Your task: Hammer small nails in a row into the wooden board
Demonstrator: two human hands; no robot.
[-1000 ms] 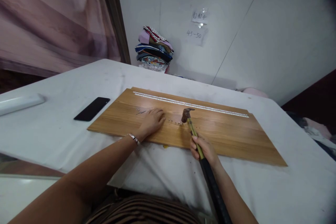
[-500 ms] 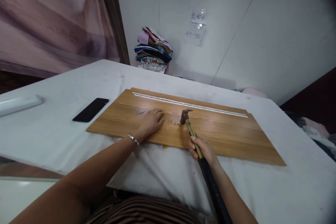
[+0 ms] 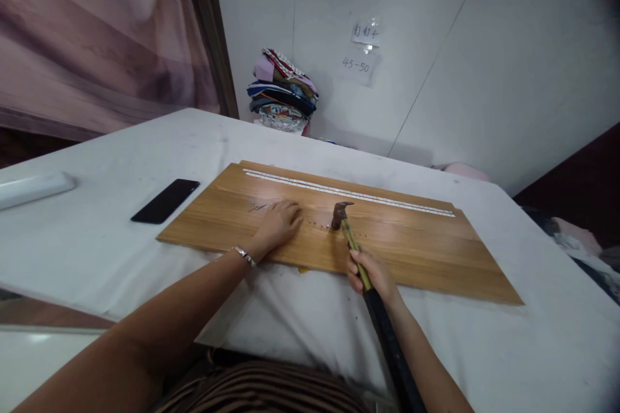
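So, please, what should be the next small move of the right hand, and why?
Probably the right hand should lift the hammer slightly to check underneath: its head hides part of the row of small dark dots on the wooden board. The left hand lies on the board beside them, apart from the head.

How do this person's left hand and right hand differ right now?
The left hand rests palm down on the wooden board, while the right hand curls around the handle of a claw hammer. A metallic bracelet circles the left wrist; none shows on the right. The left hand lies beside a few loose nails, whereas the right is farther from them. Both hands are ungloved.
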